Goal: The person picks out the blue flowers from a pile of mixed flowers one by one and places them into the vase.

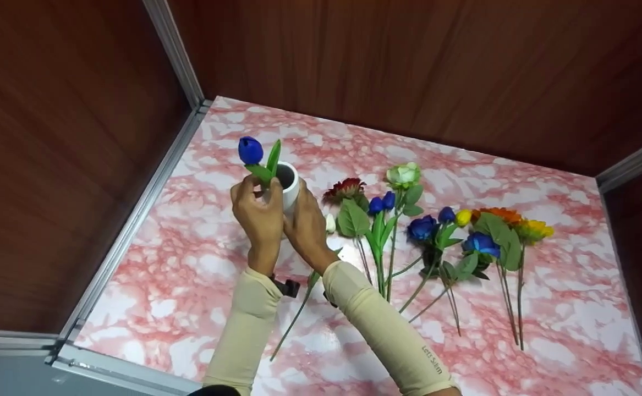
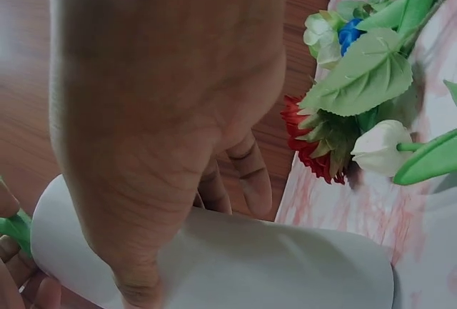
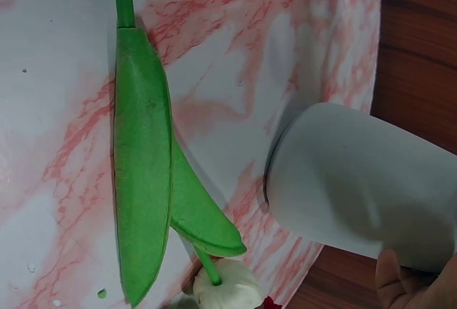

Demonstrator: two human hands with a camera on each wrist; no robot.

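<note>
My left hand point(image 1: 260, 212) pinches an artificial blue tulip point(image 1: 251, 150) just below its green leaves point(image 1: 274, 157), beside the rim of a white vase point(image 1: 289, 199). The lower stem is hidden by the fingers. My right hand point(image 1: 307, 223) grips the vase from the right. In the left wrist view, a thumb lies on the near side of the vase point(image 2: 278, 266) and fingers reach behind it. Other fingers hold the green part at its mouth. The right wrist view shows the vase's base point(image 3: 289, 166) at the tabletop, with fingertips point(image 3: 393, 280) against its wall.
A white tulip point(image 3: 228, 284) lies close to the vase. Further right are a red flower point(image 1: 345, 190), a pale green rose point(image 1: 403, 176), blue flowers point(image 1: 423, 227), a yellow tulip point(image 1: 463, 218) and orange and yellow blooms point(image 1: 535, 230). Wood panels point(image 1: 409, 66) border the marbled tabletop point(image 1: 161, 286).
</note>
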